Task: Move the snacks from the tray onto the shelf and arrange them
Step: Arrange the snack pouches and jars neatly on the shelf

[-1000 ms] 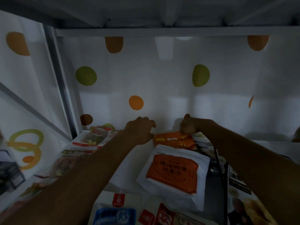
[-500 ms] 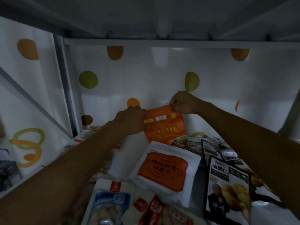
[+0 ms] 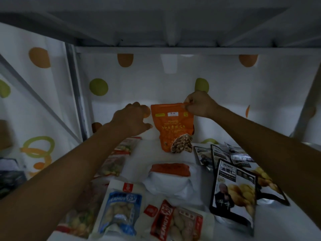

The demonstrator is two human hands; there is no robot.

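Note:
An orange peanut pouch [image 3: 172, 127] stands upright at the back of the white shelf [image 3: 144, 153], against the dotted back wall. My right hand [image 3: 198, 105] pinches its top right corner. My left hand [image 3: 132, 119] hovers just left of the pouch with fingers apart, holding nothing. In front lies a white pouch with an orange label [image 3: 171, 178]. A blue peanut bag [image 3: 121, 211] and a red peanut bag [image 3: 175, 221] lie near the front edge.
Several black chestnut bags [image 3: 232, 190] lie at the right. Colourful snack packs [image 3: 114, 162] line the left side under my left arm. The upper shelf's underside [image 3: 165, 28] is close overhead. A metal post [image 3: 76, 94] stands at the back left.
The orange pouch went from lying flat to standing upright at the back wall. My left hand has let go of its left edge and opened; my right hand keeps the top corner.

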